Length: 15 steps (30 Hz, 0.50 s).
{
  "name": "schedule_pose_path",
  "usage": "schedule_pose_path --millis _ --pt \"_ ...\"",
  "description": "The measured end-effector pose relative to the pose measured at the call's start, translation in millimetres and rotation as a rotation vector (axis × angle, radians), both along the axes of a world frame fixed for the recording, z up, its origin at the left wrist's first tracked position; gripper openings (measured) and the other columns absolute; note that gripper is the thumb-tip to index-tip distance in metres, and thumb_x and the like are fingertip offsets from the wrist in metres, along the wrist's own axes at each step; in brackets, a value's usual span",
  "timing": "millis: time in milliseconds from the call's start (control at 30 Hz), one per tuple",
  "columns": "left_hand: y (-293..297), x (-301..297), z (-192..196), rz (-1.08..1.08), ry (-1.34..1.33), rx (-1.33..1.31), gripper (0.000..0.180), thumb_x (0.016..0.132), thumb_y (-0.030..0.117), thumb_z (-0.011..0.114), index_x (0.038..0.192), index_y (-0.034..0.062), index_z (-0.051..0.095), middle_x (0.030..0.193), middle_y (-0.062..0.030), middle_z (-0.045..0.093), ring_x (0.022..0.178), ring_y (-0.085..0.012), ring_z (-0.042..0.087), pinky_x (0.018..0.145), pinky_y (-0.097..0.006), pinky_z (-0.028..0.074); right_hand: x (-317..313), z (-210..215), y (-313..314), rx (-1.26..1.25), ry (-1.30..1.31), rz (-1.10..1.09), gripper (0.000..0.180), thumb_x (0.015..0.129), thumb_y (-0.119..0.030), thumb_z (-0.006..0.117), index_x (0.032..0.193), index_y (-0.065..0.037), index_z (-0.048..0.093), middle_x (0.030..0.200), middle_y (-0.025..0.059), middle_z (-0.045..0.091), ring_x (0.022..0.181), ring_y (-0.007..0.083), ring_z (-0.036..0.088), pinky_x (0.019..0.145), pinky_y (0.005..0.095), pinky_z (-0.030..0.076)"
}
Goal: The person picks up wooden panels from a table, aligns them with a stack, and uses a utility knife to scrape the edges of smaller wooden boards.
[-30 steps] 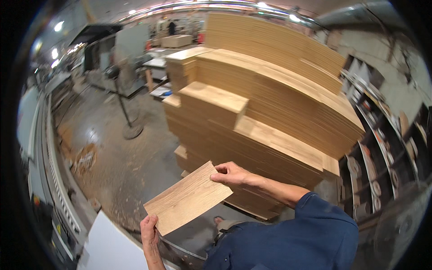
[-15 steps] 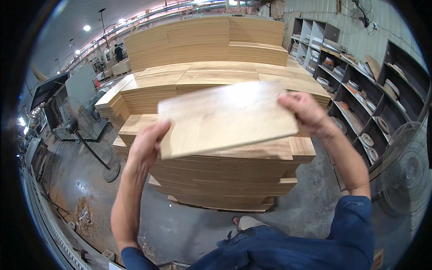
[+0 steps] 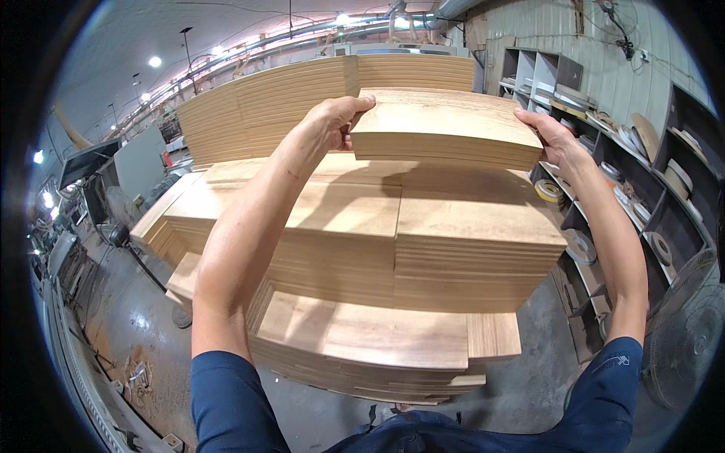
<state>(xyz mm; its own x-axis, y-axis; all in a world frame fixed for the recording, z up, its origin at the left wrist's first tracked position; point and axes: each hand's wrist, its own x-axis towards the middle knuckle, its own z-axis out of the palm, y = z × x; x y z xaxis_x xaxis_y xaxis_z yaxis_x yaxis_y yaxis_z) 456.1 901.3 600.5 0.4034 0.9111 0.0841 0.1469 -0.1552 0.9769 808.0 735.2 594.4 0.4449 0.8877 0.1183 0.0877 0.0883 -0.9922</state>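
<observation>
Left hand: I have the left hand (image 3: 343,122) at 12 o'clock, clamped on the left end of the board, thumb over the top face, fingers curled against the end.
Right hand: the right hand (image 3: 555,137), at 2 o'clock, is clamped on the opposite end, thumb on the top edge.
Wood-grain board: the board (image 3: 445,117) lies at 1 o'clock, face up, spanning both hands. Layered edges show directly below its near side; I cannot tell whether they are part of the grip.
Middle tier: the stacked boards (image 3: 343,208) at centre carry an arm shadow.
Lower step: more boards (image 3: 393,332) at 6 o'clock.
Rear stack: tall layered rows (image 3: 272,102) at 11 o'clock.
Shelving: a dark cubby unit (image 3: 683,128) holding coiled rolls (image 3: 589,253), toward 3 o'clock.
</observation>
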Motion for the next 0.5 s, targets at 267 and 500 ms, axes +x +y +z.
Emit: schedule_pose_path --millis 267,500 --pt "91 63 8 0.034 -0.042 -0.097 0.030 0.097 0.034 0.061 0.090 0.0053 0.064 0.075 -0.0075 0.059 0.059 -0.0162 0.054 0.052 -0.033 0.045 55 -4 86 -0.159 0.171 0.003 0.045 0.096 -0.038 0.061 0.124 -0.003 0.057 0.114 0.0131 0.067 0.098 0.0217 0.067 0.083 0.0462 0.056" --pt "70 49 -13 0.047 0.204 0.473 0.041 0.092 0.039 0.064 0.096 -0.0018 0.064 0.077 -0.0105 0.062 0.065 -0.0215 0.059 0.062 -0.043 0.049 57 3 96 -0.214 0.176 -0.021 0.041 0.095 -0.040 0.062 0.117 -0.006 0.059 0.109 0.0084 0.067 0.092 0.0179 0.067 0.073 0.0391 0.056"
